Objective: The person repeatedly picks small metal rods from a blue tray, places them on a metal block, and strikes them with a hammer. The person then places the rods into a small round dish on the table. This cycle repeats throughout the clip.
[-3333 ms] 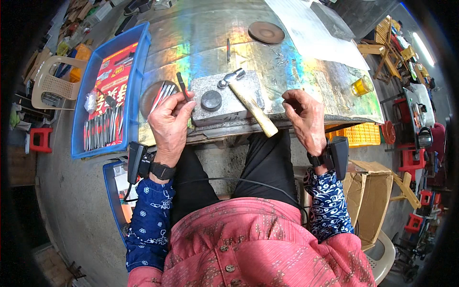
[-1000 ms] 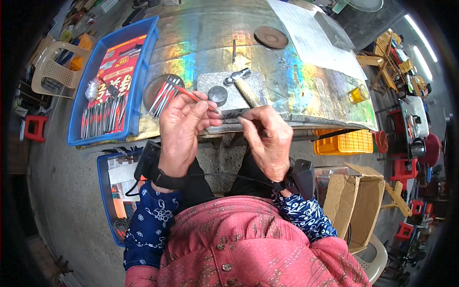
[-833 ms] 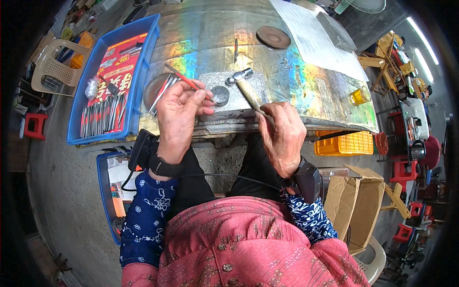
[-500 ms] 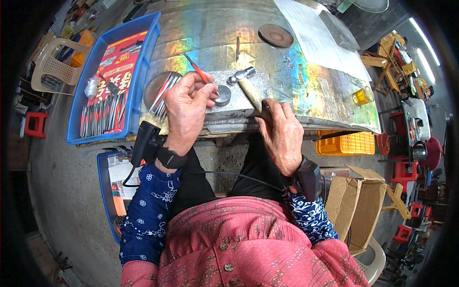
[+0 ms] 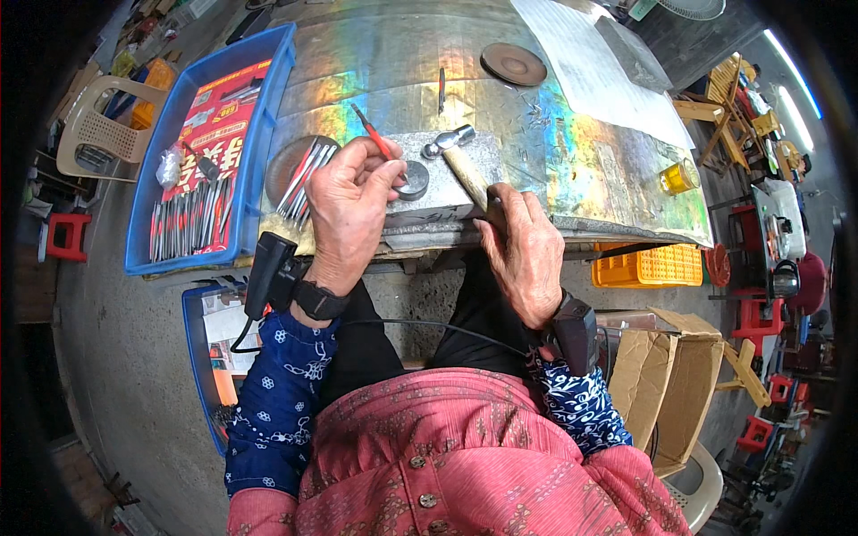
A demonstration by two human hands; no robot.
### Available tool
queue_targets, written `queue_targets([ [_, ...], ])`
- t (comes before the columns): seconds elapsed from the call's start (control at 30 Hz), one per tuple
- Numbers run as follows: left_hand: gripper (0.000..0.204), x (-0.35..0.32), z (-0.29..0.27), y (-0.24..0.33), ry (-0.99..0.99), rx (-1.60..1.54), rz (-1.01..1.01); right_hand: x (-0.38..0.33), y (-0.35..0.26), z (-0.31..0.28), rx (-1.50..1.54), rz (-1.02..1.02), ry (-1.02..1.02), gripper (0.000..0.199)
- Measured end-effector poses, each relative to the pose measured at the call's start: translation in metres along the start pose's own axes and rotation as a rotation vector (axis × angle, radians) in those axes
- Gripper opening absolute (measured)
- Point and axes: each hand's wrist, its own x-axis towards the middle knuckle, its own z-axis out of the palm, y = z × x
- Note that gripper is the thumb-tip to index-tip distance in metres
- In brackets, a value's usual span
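Moved: left hand (image 5: 350,201) has carried the red-handled tool (image 5: 374,138) to the round die (image 5: 412,180) near the bench (image 5: 375,62) front edge.
Left hand: pinched shut on it.
Right hand (image 5: 523,250): apparently wrapped around the hammer (image 5: 466,170) handle, now ready to strike.

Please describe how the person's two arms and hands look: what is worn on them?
Both hands, left and right, are bare. Dark blue sleeves with small white flowers cover the forearms. Each wrist carries a black strap with a black boxy device, and a thin black cable runs between them.
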Motion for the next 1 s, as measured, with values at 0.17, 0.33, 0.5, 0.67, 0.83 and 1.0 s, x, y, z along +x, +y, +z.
queue_targets([
  [0.17, 0.009, -0.003, 0.000, 0.002, -0.033, 0.146, 0.051, 0.000, -0.001, 0.000, -0.007, 0.029, 0.000, 0.039],
  [0.33, 0.008, -0.006, 0.003, 0.004, -0.021, 0.404, 0.324, 0.000, -0.002, 0.007, -0.130, -0.011, 0.005, 0.035],
  [0.5, 0.009, -0.007, 0.003, 0.006, -0.012, 0.426, 0.304, 0.008, -0.006, -0.006, -0.106, -0.037, 0.089, 0.031],
  [0.67, 0.011, -0.006, 0.004, 0.006, 0.001, 0.420, 0.324, 0.013, -0.021, -0.057, 0.228, 0.013, 0.140, 0.025],
  [0.83, 0.012, -0.006, 0.005, 0.004, 0.014, 0.424, 0.346, 0.020, -0.043, -0.095, 0.235, -0.107, 0.074, 0.029],
  [1.0, 0.014, -0.006, 0.005, 0.003, 0.019, 0.451, 0.319, 0.027, -0.054, -0.107, 0.288, -0.210, 0.118, 0.028],
])
